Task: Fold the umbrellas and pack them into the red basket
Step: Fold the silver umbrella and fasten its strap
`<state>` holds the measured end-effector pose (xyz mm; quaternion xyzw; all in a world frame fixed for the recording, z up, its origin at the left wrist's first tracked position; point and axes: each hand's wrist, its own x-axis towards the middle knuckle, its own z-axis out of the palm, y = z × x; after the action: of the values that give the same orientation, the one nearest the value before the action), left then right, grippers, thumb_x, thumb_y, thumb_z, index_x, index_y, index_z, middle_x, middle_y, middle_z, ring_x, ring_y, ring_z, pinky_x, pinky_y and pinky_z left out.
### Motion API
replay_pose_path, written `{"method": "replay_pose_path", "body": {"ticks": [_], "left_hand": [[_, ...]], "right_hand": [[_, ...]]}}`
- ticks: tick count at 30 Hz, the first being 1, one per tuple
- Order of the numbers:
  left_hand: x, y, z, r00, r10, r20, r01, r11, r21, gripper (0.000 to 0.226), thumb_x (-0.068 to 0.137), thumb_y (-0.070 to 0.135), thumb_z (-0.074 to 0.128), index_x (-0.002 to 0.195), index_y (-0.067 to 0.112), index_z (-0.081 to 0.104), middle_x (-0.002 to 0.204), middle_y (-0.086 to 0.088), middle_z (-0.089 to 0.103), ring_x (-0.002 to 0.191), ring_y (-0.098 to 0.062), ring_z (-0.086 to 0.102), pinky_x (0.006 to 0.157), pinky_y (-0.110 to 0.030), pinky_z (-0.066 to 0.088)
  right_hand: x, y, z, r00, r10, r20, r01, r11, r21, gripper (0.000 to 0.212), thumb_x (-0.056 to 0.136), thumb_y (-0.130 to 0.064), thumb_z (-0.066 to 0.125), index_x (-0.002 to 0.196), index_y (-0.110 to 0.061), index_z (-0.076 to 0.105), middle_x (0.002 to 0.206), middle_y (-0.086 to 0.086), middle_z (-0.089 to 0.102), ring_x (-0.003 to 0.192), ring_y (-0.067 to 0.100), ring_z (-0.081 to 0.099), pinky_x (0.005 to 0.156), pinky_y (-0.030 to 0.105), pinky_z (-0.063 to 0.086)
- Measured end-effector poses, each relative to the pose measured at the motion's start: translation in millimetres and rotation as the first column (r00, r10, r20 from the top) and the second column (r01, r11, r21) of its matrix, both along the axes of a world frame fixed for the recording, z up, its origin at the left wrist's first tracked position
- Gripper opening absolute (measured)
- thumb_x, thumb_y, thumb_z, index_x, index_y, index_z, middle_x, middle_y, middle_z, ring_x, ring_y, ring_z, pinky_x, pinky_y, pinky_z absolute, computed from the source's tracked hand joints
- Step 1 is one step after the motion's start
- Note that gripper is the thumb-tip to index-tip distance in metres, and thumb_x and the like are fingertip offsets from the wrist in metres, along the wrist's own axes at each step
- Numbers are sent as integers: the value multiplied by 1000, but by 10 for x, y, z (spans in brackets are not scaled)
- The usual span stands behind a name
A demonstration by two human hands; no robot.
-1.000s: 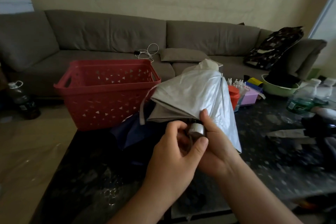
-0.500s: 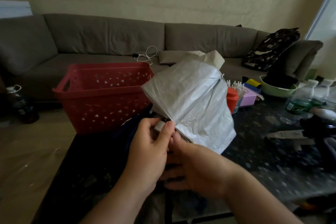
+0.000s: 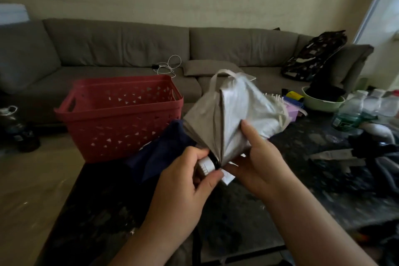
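A silver-grey umbrella [image 3: 235, 114] is held above the dark table [image 3: 302, 196], its canopy loose and bunched, its wrist strap looping at the top. My left hand [image 3: 183, 185] grips the white handle end of it. My right hand [image 3: 257, 157] holds the canopy folds from below, thumb pressed on the fabric. A dark navy umbrella [image 3: 159, 155] lies on the table just behind my left hand. The red basket [image 3: 121, 114] stands at the table's far left corner; I see nothing inside it.
A grey sofa [image 3: 129, 49] runs along the back with a white cable and a patterned bag. On the table's right side are a green bowl [image 3: 321, 101], water bottles [image 3: 349, 112], a purple box and dark cloth items. A bottle stands on the floor at left.
The umbrella has been turned, so the canopy now fans upward with its strap on top. My right hand moved up from under the canopy to hold its folds, while my left stays at the handle.
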<state>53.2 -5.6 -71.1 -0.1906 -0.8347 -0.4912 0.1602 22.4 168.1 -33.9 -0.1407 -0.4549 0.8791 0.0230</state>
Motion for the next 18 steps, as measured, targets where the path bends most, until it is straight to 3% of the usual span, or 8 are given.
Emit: {"method": "replay_pose_path", "body": {"ticks": [3,6,8,11,14,16,18], "left_hand": [[-24,29,-104,999,-8,-54,4,998,-61,38,88,52,73,121,37,62,110,24,63,107,14,58,85,-4,42],[-31,29,-176,996,-50,-78,40,992,-121,42,88,53,73,124,45,54,119,26,56,117,5,55,94,-9,42],[4,29,-167,994,-16,-104,5,995,-102,41,86,63,65,120,47,50,117,29,49,114,0,54,92,-11,42],[64,11,-94,986,68,-152,-69,998,3,25,89,62,60,100,40,56,95,17,55,92,-10,61,74,-15,44],[147,72,-60,985,-60,-163,55,998,-37,28,96,55,58,85,30,64,76,12,60,71,-7,62,62,-20,45],[223,172,-83,970,-123,-209,105,990,-94,22,97,52,60,93,32,69,82,15,64,76,-2,63,66,-25,52],[297,269,-118,950,-180,-257,157,982,-106,22,97,46,64,116,36,72,105,20,68,93,2,66,81,-26,57]], "right_hand": [[-58,26,-53,997,-6,73,14,994,-112,43,97,-23,71,135,-6,59,119,22,75,103,42,76,80,58,62],[-85,121,-73,997,-25,67,35,988,-152,50,94,-16,72,140,-11,53,121,23,74,102,45,75,79,60,61],[-92,202,-85,999,-43,27,46,992,-114,47,95,-14,71,139,-14,54,119,22,75,100,42,76,80,61,61],[-70,306,-126,996,-62,-63,57,995,-79,44,96,-9,66,138,-20,58,121,18,75,104,40,76,92,67,56],[-48,302,-139,985,-69,-160,55,994,-91,43,97,-3,61,137,-20,61,126,17,74,109,36,75,96,64,55],[-32,268,-142,968,-81,-239,64,995,-75,44,97,4,56,136,-15,62,128,18,73,114,36,73,101,61,54],[13,210,-130,954,-78,-290,69,997,-41,45,95,8,55,135,-11,62,126,17,73,117,34,71,102,55,56]]}}
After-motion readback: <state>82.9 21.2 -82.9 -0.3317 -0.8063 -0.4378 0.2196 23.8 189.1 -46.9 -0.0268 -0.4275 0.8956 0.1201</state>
